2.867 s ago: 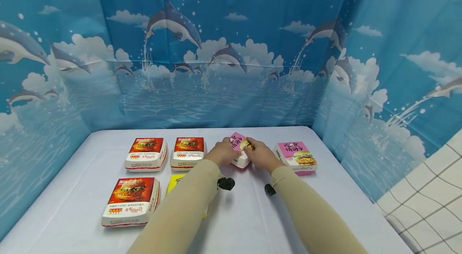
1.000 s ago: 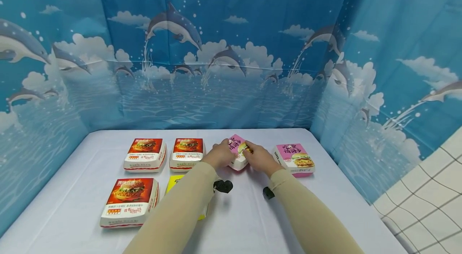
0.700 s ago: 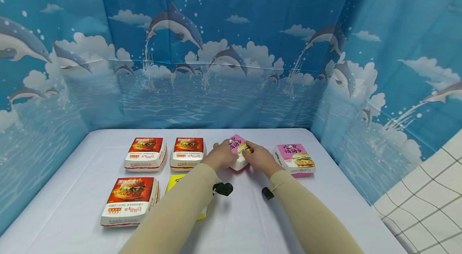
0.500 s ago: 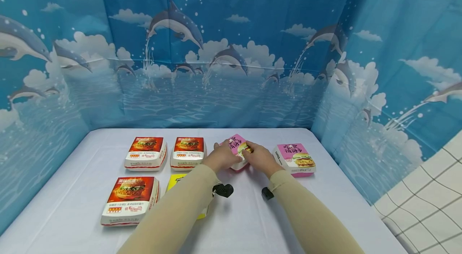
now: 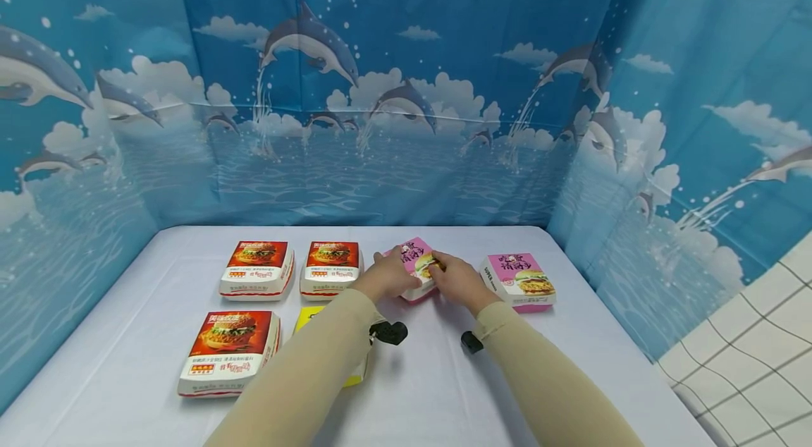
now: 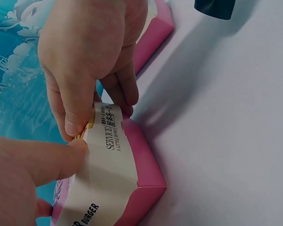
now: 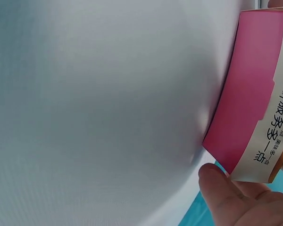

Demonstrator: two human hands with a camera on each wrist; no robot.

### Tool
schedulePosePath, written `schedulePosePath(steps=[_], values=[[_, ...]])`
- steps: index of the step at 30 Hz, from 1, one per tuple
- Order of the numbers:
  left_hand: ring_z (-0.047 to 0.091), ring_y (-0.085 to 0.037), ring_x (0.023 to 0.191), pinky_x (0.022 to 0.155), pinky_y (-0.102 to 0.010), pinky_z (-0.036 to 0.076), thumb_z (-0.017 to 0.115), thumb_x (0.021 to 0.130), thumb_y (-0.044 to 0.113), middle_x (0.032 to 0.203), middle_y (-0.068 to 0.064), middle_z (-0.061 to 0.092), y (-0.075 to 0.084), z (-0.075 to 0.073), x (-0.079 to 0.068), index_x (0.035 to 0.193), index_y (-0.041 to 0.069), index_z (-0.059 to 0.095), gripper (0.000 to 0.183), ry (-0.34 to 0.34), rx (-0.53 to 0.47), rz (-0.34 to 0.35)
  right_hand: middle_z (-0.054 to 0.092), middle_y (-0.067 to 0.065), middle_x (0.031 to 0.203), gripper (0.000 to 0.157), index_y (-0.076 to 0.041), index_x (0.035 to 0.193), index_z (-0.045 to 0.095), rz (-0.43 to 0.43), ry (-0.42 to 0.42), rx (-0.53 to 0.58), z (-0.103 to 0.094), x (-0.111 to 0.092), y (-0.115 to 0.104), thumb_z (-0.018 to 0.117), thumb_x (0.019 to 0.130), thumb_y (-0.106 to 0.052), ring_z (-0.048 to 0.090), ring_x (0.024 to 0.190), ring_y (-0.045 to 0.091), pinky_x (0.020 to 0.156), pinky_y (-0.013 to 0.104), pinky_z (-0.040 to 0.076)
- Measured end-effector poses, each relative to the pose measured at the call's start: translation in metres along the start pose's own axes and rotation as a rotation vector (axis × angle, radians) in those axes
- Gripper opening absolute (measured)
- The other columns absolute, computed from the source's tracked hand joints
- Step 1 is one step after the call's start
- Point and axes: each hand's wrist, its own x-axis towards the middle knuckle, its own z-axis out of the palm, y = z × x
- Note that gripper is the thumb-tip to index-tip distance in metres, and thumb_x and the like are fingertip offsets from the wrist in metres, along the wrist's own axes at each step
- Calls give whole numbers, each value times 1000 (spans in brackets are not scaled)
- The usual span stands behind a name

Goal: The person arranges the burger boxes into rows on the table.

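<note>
In the head view, both hands are at a pink and white burger box (image 5: pixel 414 249) on the table, turned at an angle. My left hand (image 5: pixel 388 276) grips its left side, and in the left wrist view the thumb (image 6: pixel 66 160) lies on the lid's top edge. My right hand (image 5: pixel 462 281) holds the right corner, thumb on the lid and fingers around the side. The right wrist view shows the box's pink side wall (image 7: pixel 250 89) near the white cloth, with fingertips at its corner. A second pink burger box (image 5: pixel 517 278) sits to the right.
Two red burger boxes (image 5: pixel 256 267) (image 5: pixel 331 267) stand at the back left, and another red box (image 5: pixel 228 348) is nearer the front. A yellow box (image 5: pixel 309 316) is partly hidden by the left sleeve. A dolphin-print curtain (image 5: pixel 355 172) closes off the white table (image 5: pixel 127 362) behind.
The left hand has shifted slightly left, and its thumb now reaches across the box's front edge. The held box has turned a little. The right hand keeps its grip on the corner.
</note>
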Motion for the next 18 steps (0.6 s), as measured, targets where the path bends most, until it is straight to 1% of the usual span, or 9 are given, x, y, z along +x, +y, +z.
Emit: schedulePosePath(steps=[4,9,14,18], values=[[42,-44,148,122,-60,37,78,93,38,170,-31,20,-1,-2,2,168,10,24,97,-13,-15,-1,43,13,167,59,-18,165,38,0,-12,2,0,-1,-1,49,111,-38,46,149,34,125,57,35],[38,-43,151,123,-58,36,79,92,36,172,-30,19,-4,-3,4,168,12,24,96,-20,-29,-10,44,14,166,59,-16,164,40,-15,-10,3,-1,-1,-1,52,110,-38,42,153,37,125,57,34],[33,-41,153,123,-54,37,78,91,27,171,-30,22,-5,-3,3,168,10,26,94,-18,-62,11,51,13,161,60,-15,161,44,-14,-4,27,-1,-3,-1,58,108,-39,52,143,33,122,55,41],[29,-41,155,124,-53,35,76,90,20,171,-30,20,-5,-4,1,168,10,26,93,-21,-101,8,55,14,156,61,-13,158,46,-15,9,31,0,-4,-2,61,106,-40,56,138,32,119,54,44]])
